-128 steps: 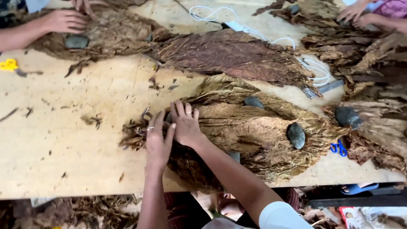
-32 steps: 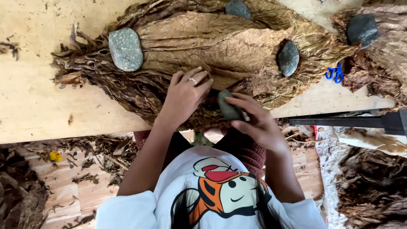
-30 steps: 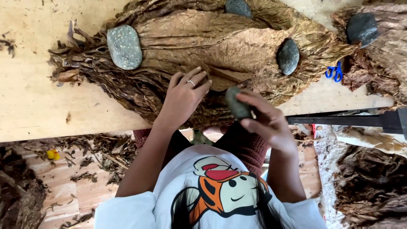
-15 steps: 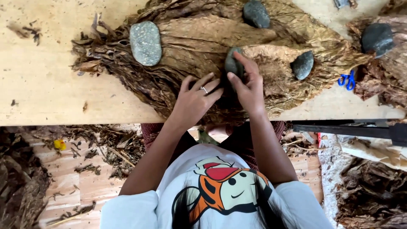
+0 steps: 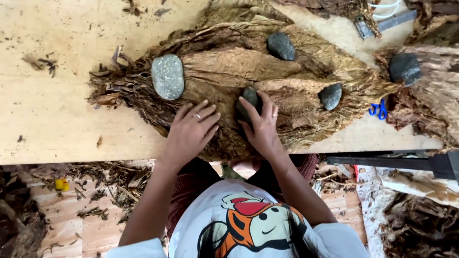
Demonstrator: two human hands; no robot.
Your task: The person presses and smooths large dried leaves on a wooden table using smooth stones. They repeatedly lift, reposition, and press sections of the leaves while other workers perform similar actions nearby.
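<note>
**Two hands on a weighted leaf pile, right hand over a dark stone**

A pale wooden table (image 5: 57, 114) spans the upper part of the view, its near edge running left to right just above the person's lap. On it lies a broad pile of dried brown leaves (image 5: 229, 71), its long axis running left to right, the stems bunched at the left end and the blades fanning toward the right.

Several stones weigh the pile down: a large speckled grey stone (image 5: 168, 76) near the stem end, a dark stone at the far side (image 5: 280, 46), and a smaller grey stone to the right (image 5: 331, 96). Small blue scissors (image 5: 377, 109) lie on the table just past the pile's right end.

The left hand (image 5: 190, 133) lies flat on the near edge of the leaves, fingers spread and holding nothing. The right hand (image 5: 262, 125) rests just beside it, fingers curved over a dark oval stone (image 5: 248, 98) that sits on the leaves directly beyond the palm. Whether the fingers actually clasp this stone or only rest on it cannot be told. The right hand is clearly the nearer one to it.
</note>
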